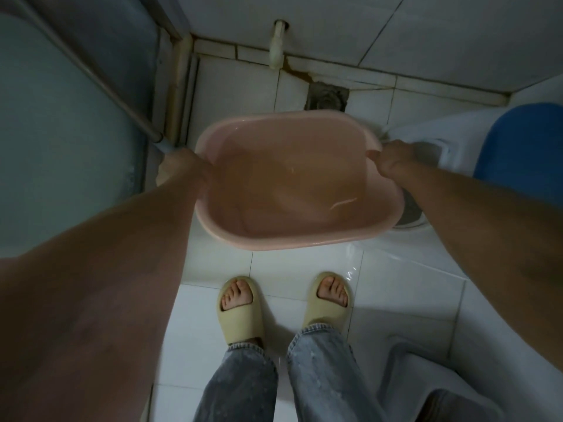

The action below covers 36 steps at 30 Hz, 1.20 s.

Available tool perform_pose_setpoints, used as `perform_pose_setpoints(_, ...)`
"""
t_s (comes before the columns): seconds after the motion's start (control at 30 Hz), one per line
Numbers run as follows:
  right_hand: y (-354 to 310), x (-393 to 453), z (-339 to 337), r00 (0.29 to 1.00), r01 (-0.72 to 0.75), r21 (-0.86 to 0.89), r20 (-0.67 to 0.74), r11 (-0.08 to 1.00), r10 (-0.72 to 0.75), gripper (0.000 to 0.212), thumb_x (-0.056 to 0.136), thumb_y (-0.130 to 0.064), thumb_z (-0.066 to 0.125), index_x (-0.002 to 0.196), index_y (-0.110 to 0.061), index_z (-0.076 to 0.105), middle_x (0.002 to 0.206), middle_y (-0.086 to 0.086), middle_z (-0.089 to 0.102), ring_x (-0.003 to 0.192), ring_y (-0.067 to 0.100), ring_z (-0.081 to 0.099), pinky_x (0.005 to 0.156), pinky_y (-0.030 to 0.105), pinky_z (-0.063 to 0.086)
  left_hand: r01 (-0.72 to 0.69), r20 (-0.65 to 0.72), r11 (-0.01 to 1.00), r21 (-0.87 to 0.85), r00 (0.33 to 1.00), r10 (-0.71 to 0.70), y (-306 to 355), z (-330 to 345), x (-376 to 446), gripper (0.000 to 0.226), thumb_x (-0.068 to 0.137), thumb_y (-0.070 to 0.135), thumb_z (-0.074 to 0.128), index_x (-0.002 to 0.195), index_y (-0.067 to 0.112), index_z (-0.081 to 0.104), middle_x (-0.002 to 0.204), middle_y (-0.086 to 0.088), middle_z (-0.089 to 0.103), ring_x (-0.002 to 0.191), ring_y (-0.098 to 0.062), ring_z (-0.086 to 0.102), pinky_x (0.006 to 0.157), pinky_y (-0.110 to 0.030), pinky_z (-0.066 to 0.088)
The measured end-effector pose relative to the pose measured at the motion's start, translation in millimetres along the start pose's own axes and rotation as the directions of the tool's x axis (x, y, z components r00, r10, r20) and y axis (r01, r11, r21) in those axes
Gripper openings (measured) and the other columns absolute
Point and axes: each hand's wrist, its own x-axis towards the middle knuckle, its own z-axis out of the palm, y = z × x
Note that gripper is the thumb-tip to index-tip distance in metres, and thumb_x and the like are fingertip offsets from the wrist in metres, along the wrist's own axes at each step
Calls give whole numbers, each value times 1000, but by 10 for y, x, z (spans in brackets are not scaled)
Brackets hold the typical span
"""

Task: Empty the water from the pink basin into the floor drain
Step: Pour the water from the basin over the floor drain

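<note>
Both hands' grip curled on pink basin rim, water inside, near floor drain

Pink basin of water in both hands, above white floor tiles, near floor drain.

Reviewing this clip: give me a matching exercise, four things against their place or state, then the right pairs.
Things:
1. pink basin
2. floor drain
3. slippers
4. white pipe

Place or state:
A. on the person's feet
B. comes out of the wall above the floor
C. held up at both rims, water inside
D. in the floor beyond the basin's far edge

Pairs: 1-C, 2-D, 3-A, 4-B
</note>
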Motion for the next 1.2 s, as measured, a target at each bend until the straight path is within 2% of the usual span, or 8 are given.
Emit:
perform_pose_setpoints(0.13,-31,7,9,1000,-4,10,4,1000,4,55,99,-40,43,130,6,50,129,26,56,118,38,55,93,37,44,19,2,999,-27,1000,-19,32,-28,-10,38,92,28,54,119,1,60,117,-17,64,109,-36,63,90,-42,54)
perform_pose_setpoints(0.27,-54,-6,7,1000,-14,11,0,1000,14,56,100,-37,43,134,7,45,135,26,51,123,38,50,98,37,41,7,6,999,-31,1000,-7,61,-59,-32,39,92,27,55,120,-1,58,120,-20,63,110,-37,62,88,-42,52)
perform_pose_setpoints(0.37,-72,-6,-7,1000,-15,17,3,1000,15,56,100,-35,43,136,8,43,138,27,48,126,38,48,101,38,39,4,27,999,-52,1000,-3,101,-85,-43,35,93,26,54,115,0,60,114,-20,65,105,-37,64,80,-39,52)
perform_pose_setpoints(0.53,-102,-44,-48,999,-37,47,24,998,36,58,99,-35,45,139,7,40,142,26,45,130,38,45,104,39,37,7,12,998,-62,1000,-6,123,-90,-76,37,93,25,54,120,-2,57,119,-21,64,110,-39,62,91,-45,53)
perform_pose_setpoints(0.67,-123,-54,-81,999,-17,-6,29,1000,17,57,101,-33,41,139,10,39,144,26,42,132,38,43,107,38,34,18,28,996,-82,999,-16,141,-106,-76,42,93,20,55,127,-4,51,118,-19,64,108,-39,63,91,-48,54)
perform_pose_setpoints(0.83,-157,-76,-138,1000,-6,-72,11,997,7,55,102,-33,39,138,9,40,143,25,44,130,37,44,104,37,35,-12,44,999,-50,999,15,146,-129,-92,30,92,21,55,113,0,62,112,-20,67,103,-37,65,81,-42,53)
perform_pose_setpoints(1.0,-193,-124,-199,1000,2,-88,-5,996,-2,53,102,-32,38,138,7,42,142,24,45,130,36,45,103,36,36,7,41,998,-59,999,-5,154,-165,-93,33,92,21,54,116,0,61,116,-21,66,108,-37,64,90,-43,54)
perform_pose_setpoints(1.2,-210,-134,-223,1000,-3,-84,-12,996,2,50,102,-32,41,131,8,48,136,26,51,125,37,49,101,38,38,-5,45,998,-63,999,8,171,-191,-96,33,92,20,55,115,-2,61,113,-21,66,104,-38,65,88,-44,55)
